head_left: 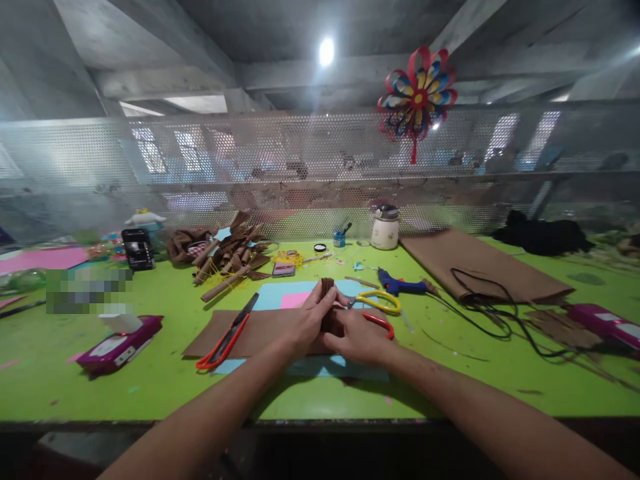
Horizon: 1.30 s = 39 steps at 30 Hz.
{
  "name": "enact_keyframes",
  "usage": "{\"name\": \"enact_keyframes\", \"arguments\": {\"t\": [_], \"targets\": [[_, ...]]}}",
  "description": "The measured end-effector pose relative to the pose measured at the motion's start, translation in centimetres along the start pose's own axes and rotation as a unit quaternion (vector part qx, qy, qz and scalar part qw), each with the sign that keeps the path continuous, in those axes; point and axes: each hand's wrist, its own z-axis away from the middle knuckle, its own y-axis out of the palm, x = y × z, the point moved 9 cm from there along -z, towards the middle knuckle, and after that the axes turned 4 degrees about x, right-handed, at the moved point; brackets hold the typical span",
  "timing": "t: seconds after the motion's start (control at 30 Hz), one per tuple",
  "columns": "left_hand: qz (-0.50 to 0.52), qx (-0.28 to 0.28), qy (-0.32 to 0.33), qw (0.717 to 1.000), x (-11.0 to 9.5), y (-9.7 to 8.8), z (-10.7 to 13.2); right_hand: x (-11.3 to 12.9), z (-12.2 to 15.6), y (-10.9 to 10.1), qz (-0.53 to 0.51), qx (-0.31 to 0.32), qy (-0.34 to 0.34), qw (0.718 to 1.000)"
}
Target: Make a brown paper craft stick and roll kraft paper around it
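Note:
Folded brown paper stands up between my two hands, its narrow pleats showing at the top. My left hand closes around its left side. The fingers of my right hand wrap its right side and lower part. Beneath them lies a flat brown paper strip over light blue and pink sheets. Orange-handled scissors rest on the strip's left end. Yellow-handled scissors and a red scissor handle lie just right of my right hand.
A blue glue gun with a black cord lies right, before a large brown paper sheet. Rolled brown paper pieces pile up behind left. Purple power strips sit at both sides. A white jar stands near the mesh partition.

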Motion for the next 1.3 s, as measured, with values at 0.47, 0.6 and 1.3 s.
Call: {"name": "enact_keyframes", "arguments": {"t": [0.47,0.6,1.3], "targets": [[0.080,0.035,-0.098,0.991,2.7,0.0,-0.6,-2.0,-0.5,-0.5,-0.022,-0.031,0.017,0.999],[0.116,0.017,-0.122,0.986,3.3,-1.0,-0.7,-2.3,-0.3,-0.3,0.036,-0.013,0.023,0.999],[0.021,0.092,-0.162,0.982,5.3,0.2,-0.6,-5.0,-0.2,-5.4,-0.116,-0.192,0.086,0.971]]}}
